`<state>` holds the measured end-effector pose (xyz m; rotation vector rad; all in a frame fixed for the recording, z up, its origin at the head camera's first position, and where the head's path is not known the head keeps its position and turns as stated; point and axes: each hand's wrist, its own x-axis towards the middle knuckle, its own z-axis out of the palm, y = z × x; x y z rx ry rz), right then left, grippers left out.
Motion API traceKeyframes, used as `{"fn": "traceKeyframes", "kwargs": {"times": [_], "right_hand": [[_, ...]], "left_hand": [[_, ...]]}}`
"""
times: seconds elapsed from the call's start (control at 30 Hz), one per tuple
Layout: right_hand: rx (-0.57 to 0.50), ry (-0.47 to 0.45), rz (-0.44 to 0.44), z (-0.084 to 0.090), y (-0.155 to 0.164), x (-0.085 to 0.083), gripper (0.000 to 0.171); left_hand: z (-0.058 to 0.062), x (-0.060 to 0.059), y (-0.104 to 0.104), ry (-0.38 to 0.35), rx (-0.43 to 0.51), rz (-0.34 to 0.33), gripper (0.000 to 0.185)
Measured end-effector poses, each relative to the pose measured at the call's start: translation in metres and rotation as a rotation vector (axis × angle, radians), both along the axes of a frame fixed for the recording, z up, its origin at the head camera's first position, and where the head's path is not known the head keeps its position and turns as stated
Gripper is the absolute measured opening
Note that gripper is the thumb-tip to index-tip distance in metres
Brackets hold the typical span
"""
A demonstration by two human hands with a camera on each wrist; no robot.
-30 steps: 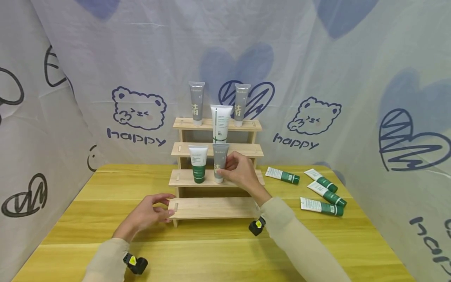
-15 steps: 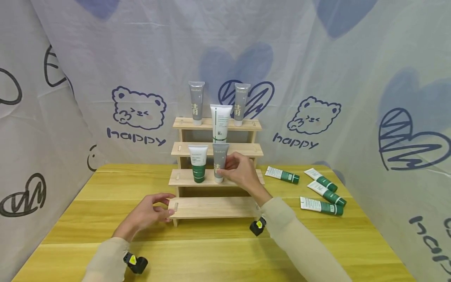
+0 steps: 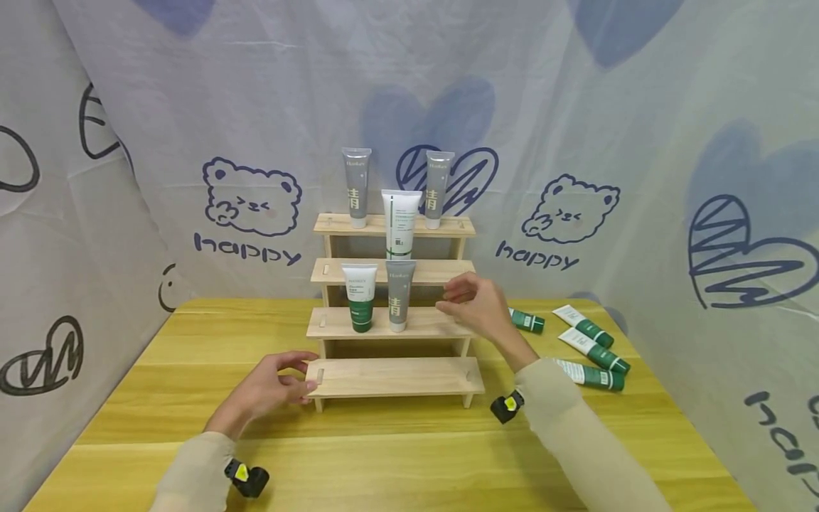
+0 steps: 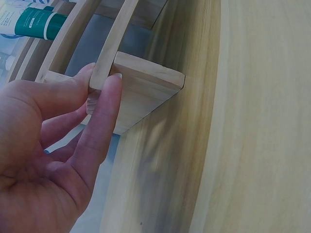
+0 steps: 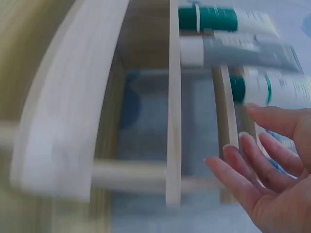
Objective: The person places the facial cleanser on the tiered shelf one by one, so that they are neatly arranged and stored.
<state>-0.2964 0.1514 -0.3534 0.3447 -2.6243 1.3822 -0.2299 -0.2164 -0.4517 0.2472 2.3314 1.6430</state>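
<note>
the left hand [image 3: 271, 390] pinches the left end of the lowest step of the wooden stepped rack [image 3: 393, 377] near the tabletop's [image 3: 384, 455] middle. a grey tube [image 3: 399, 294] stands on the second step beside a green-and-white tube [image 3: 360, 296]. the right hand [image 3: 476, 307], fingers loosely spread and holding nothing, hovers just right of the grey tube.

pale wood rack [image 3: 392, 377], grey tube [image 3: 399, 295], green-white tubes [image 3: 585, 375], yellow table [image 3: 397, 455].

"happy" on backdrop cloth [image 3: 246, 250], twice
</note>
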Motion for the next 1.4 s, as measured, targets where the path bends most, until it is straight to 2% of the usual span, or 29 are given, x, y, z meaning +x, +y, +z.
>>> {"fn": "traceKeyframes", "kwargs": {"times": [0.27, 0.5, 0.67, 0.83, 1.1, 1.27, 1.4], "right_hand": [[0.127, -0.011, -0.049, 0.008, 0.060, -0.001, 0.030], [0.226, -0.035, -0.111, 0.008, 0.112, 0.004, 0.024], [0.320, -0.015, -0.128, -0.005, 0.146, 0.011, 0.018], [0.417, -0.006, -0.082, -0.026, 0.173, 0.017, 0.014], [0.594, -0.136, -0.039, -0.046, 0.206, 0.024, 0.022], [0.654, -0.199, -0.071, -0.054, 0.218, 0.027, 0.026], [0.678, -0.213, -0.082, -0.061, 0.224, 0.027, 0.028]], "left_hand": [[0.000, 0.000, -0.001, 0.010, 0.008, -0.007, 0.059], [-0.001, -0.001, 0.000, -0.003, -0.007, 0.020, 0.059], [-0.001, -0.001, 0.000, -0.002, -0.011, 0.025, 0.058], [0.000, -0.001, 0.000, -0.002, -0.006, 0.020, 0.057], [0.001, -0.001, -0.001, 0.008, 0.001, -0.002, 0.057], [0.000, -0.001, -0.001, 0.005, -0.004, 0.003, 0.057], [-0.002, -0.001, -0.001, 0.008, -0.008, 0.004, 0.058]]}}
